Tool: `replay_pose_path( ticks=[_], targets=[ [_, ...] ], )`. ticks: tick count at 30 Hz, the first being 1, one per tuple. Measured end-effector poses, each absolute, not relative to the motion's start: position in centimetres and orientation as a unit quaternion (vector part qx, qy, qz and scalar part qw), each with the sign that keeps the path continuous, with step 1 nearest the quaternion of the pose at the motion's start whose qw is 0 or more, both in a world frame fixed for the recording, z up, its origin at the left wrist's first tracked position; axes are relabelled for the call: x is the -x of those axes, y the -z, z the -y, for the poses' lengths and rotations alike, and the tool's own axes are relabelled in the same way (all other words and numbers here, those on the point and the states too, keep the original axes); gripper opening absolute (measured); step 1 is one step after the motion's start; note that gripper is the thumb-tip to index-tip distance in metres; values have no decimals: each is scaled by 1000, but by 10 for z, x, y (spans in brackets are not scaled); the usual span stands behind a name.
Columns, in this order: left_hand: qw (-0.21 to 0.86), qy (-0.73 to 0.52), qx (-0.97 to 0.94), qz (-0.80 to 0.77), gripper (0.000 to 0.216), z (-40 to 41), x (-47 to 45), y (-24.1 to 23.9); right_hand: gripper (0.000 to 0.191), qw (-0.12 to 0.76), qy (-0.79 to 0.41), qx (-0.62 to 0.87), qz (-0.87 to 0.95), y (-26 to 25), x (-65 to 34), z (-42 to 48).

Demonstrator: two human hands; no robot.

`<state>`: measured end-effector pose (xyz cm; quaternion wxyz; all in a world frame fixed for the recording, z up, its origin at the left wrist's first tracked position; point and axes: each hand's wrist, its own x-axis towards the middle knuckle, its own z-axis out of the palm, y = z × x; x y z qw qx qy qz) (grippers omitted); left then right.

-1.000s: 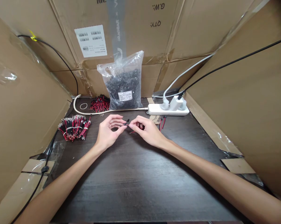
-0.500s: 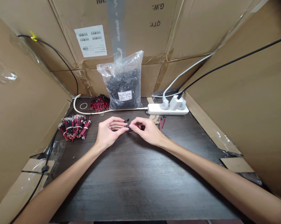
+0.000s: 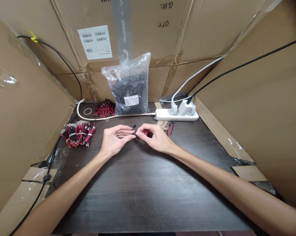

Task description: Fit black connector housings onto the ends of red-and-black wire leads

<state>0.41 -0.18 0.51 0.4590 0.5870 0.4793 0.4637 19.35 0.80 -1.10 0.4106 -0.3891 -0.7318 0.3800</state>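
Over the middle of the table my left hand (image 3: 114, 139) is closed in a pinch on a small black connector, mostly hidden by the fingertips. Another small black piece (image 3: 134, 126) shows just beyond its fingers. Facing it, my right hand (image 3: 156, 137) pinches a red and black wire (image 3: 149, 134), whose strands run under its palm. The fingertips of both hands almost meet, with the wire's end at the connector; whether it sits inside I cannot tell. Right of my right hand lie a couple of red and black wires with black connectors (image 3: 172, 128).
A clear bag of small black parts (image 3: 130, 87) stands against the cardboard wall (image 3: 148, 36). Left of it is a pile of red-black wires (image 3: 105, 109); nearer lie banded wire bundles (image 3: 77, 133). A white power strip (image 3: 176, 115) with plugs sits at the back right.
Both hands stay in nearly the same place, fingertips together. The right fingers shift slightly, and less of the wire shows beneath them. The view tilts a little.
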Motion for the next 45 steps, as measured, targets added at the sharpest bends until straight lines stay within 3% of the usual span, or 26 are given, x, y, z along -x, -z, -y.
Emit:
replay_pose_path(
  ticks=[22,45],
  targets=[
    [421,-483,-613,-463,36,1,-3,-6,27,400,-405,423,705,10,-191,-6],
    [404,-520,-601,-453,36,1,0,-10,30,355,-336,377,787,6,-190,-2]
  ],
)
